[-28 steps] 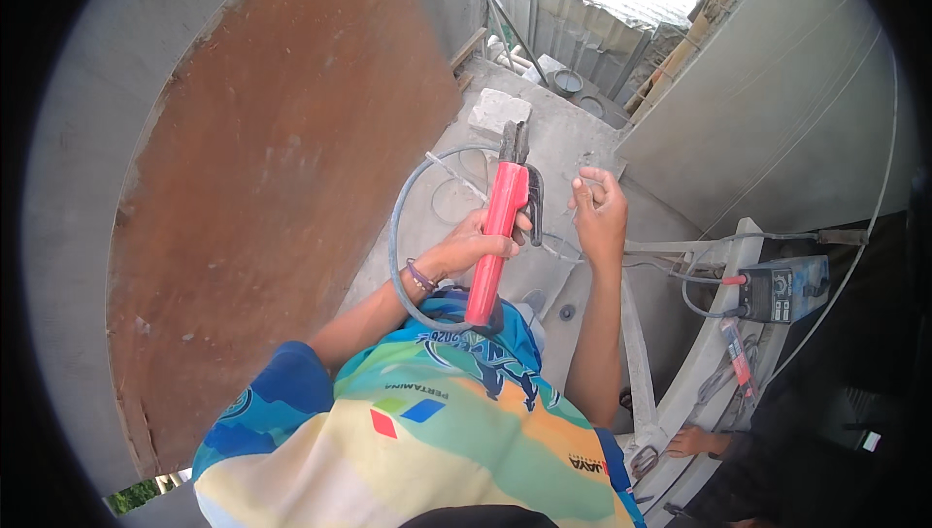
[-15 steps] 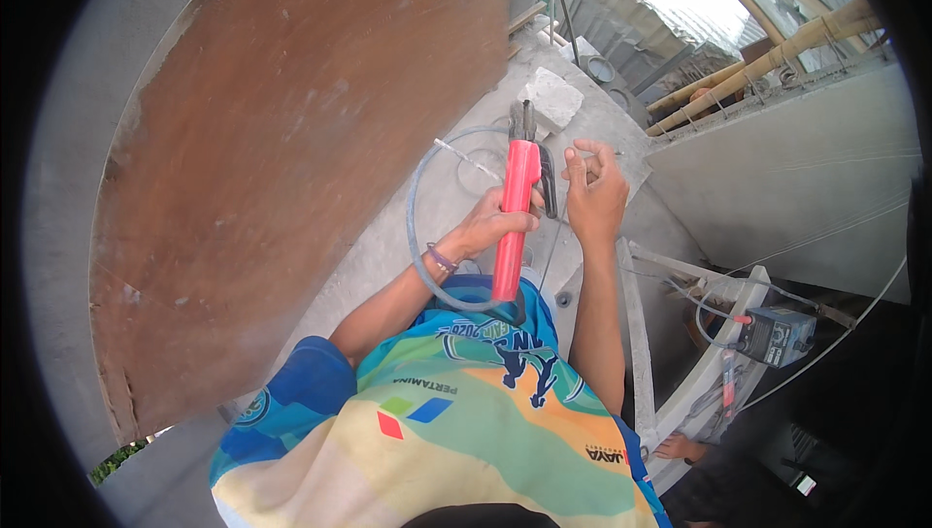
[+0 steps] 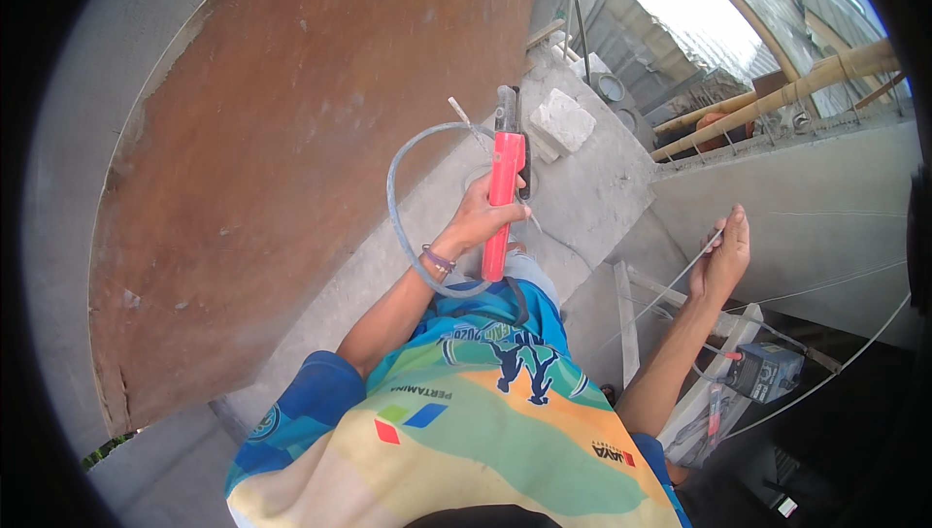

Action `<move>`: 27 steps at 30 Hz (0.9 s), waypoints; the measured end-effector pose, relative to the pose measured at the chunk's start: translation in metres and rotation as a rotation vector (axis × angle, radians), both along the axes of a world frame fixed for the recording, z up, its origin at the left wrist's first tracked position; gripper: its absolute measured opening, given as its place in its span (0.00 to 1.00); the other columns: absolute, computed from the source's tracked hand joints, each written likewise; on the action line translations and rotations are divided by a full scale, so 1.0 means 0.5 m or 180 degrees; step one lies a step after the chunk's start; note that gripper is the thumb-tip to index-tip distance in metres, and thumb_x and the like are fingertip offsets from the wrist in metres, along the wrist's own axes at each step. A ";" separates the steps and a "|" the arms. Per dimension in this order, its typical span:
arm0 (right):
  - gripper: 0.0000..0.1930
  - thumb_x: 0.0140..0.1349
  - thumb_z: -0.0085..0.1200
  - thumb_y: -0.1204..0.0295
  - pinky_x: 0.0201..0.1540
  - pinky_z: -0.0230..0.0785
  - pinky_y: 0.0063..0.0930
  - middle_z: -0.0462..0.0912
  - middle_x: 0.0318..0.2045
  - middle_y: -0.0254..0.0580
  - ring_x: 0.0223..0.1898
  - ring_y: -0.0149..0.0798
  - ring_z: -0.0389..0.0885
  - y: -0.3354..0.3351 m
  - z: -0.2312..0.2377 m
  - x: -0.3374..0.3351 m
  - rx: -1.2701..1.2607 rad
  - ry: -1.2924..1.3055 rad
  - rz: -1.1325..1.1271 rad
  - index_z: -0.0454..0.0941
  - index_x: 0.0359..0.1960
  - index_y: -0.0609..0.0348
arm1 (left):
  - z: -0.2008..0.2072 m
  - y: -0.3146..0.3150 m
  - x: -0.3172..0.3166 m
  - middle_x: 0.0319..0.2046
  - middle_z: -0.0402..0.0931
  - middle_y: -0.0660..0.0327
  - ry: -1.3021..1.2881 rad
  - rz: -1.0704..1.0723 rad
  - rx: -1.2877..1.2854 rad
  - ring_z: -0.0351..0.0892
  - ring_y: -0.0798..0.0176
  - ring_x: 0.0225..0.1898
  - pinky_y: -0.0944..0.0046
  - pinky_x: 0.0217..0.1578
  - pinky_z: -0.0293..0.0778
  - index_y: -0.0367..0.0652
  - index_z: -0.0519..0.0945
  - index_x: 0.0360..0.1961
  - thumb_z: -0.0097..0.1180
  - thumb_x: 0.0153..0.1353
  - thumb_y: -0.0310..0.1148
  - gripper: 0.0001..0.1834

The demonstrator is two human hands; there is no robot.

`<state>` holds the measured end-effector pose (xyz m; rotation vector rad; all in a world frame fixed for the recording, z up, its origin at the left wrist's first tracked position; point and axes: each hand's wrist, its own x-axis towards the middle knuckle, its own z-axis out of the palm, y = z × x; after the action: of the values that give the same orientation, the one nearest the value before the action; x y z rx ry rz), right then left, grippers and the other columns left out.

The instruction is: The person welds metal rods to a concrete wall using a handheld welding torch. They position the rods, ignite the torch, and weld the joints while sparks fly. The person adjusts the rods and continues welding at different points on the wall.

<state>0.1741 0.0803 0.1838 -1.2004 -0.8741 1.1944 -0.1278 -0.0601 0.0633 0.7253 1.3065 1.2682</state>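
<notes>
My left hand is closed around the red handle of a welding electrode holder, which stands nearly upright in front of my shirt. Its dark jaws are at the top, and a grey cable loops from its lower end round past my wrist. A thin pale stick slants behind the holder; whether my fingers grip it too is hidden. Out to the right, my right hand pinches one end of a thin grey rod, which looks like a welding rod and points down to the left.
A large brown board leans along the left. Ahead, a pale block lies on the concrete slab. At lower right, a dark box-shaped machine sits by a pale frame. Bamboo poles run above the right wall.
My right hand has swung away from the holder, out to the right, and the rod in it now shows. The holder has shifted slightly left and up in my left hand.
</notes>
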 end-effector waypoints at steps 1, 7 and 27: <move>0.19 0.71 0.58 0.61 0.23 0.59 0.11 0.76 0.28 0.30 0.22 0.16 0.67 0.001 -0.052 -0.006 -0.0112 0.0146 0.0113 0.74 0.54 0.64 | 0.001 0.013 -0.004 0.39 0.75 0.64 -0.0015 0.0061 0.0044 0.75 0.71 0.39 0.66 0.40 0.73 0.42 0.76 0.45 0.68 0.50 0.29 0.20; 0.20 0.71 0.57 0.61 0.27 0.65 0.14 0.79 0.29 0.26 0.25 0.19 0.74 -0.027 -0.179 -0.017 -0.1032 0.1225 0.0621 0.74 0.56 0.64 | 0.020 0.127 -0.008 0.40 0.73 0.66 -0.0026 0.0241 0.0420 0.73 0.72 0.37 0.67 0.39 0.72 0.44 0.74 0.44 0.70 0.48 0.28 0.22; 0.25 0.69 0.58 0.71 0.30 0.64 0.17 0.86 0.29 0.43 0.24 0.24 0.73 0.315 -0.036 -0.021 -0.0048 -0.1128 0.0801 0.63 0.63 0.61 | -0.007 0.362 0.029 0.44 0.75 0.60 -0.0657 0.0176 0.0139 0.74 0.69 0.38 0.66 0.39 0.73 0.44 0.73 0.46 0.61 0.47 0.20 0.23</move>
<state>0.1634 0.2377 0.1656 -1.3677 -1.3141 1.2056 -0.1131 0.1207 0.0596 0.5751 1.1403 1.3813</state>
